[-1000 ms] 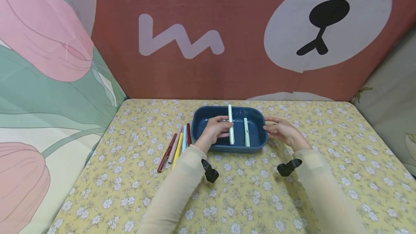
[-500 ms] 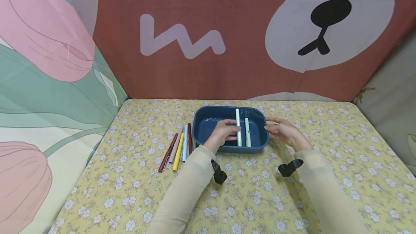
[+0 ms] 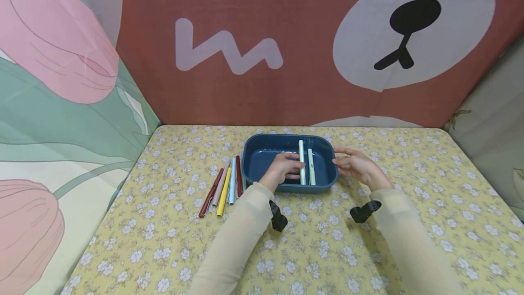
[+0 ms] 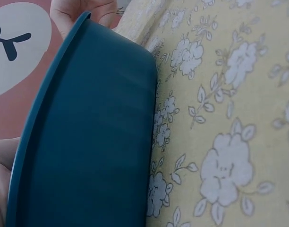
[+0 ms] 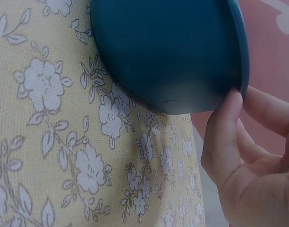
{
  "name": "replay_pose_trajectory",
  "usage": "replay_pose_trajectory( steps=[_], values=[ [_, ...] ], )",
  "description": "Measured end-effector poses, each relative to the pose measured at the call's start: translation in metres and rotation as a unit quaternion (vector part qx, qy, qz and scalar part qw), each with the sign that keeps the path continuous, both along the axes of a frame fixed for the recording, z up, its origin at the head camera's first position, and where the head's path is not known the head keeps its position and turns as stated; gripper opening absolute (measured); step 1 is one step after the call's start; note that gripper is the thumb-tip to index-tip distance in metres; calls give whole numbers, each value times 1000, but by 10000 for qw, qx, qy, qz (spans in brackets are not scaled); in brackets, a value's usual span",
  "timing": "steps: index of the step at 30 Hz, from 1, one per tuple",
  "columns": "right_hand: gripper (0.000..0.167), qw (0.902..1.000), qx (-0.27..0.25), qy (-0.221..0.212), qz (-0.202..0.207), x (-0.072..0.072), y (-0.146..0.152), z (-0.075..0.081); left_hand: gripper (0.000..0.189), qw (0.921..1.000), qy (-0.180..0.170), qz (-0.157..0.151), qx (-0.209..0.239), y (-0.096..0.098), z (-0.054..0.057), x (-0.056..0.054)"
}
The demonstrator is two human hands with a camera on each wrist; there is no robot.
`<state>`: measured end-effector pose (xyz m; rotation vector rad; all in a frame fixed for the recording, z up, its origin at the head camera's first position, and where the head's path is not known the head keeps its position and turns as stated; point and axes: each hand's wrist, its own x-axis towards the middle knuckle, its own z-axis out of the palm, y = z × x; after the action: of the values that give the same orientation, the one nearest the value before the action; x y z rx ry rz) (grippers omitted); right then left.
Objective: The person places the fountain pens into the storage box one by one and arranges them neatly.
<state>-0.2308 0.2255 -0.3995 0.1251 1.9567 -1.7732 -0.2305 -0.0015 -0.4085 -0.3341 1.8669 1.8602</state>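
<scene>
A dark blue rectangular box (image 3: 270, 136) with rounded corners and no lid sits on the table. My left hand (image 3: 282, 167) reaches over its near side and pinches a whitish-green pen (image 3: 301, 154) that stands slightly tilted inside it. A pale green pen (image 3: 311, 165) lies in the box just to the right. At the box's right end, my right hand (image 3: 356, 165) holds the rim between thumb and fingers; the right wrist view shows the thumb (image 5: 227, 113) against the outer wall. In the left wrist view the wall hides most of my left hand (image 4: 2, 184).
Left of the box lie several pens side by side: a dark red pen (image 3: 210, 195), a pinkish-grey one, a yellow pen (image 3: 223, 195), a light blue pen (image 3: 232, 183) and another dark red pen (image 3: 239, 172). A flowered yellow cloth (image 3: 311, 249) covers the table, with printed fabric walls behind.
My left hand has moved right and lowered the whitish-green pen into the box, close beside the pale green one. The right hand has stayed at the box's right end.
</scene>
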Motion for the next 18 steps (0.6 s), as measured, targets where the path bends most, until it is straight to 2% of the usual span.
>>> replay_pose_trajectory(
  steps=[4, 10, 18],
  values=[
    [61, 10000, -8, -2, 2, 0, 0, 0, 42, 9999, -3, -133, -20, 2, -3, -1],
    [62, 10000, -9, -27, 5, 1, 0, -1, 42, 9998, -29, -158, -108, 7, -7, -3],
    [62, 10000, 73, -8, 51, -1, 0, 0, 42, 9994, -33, -250, -239, 10, -7, -4]
  ],
)
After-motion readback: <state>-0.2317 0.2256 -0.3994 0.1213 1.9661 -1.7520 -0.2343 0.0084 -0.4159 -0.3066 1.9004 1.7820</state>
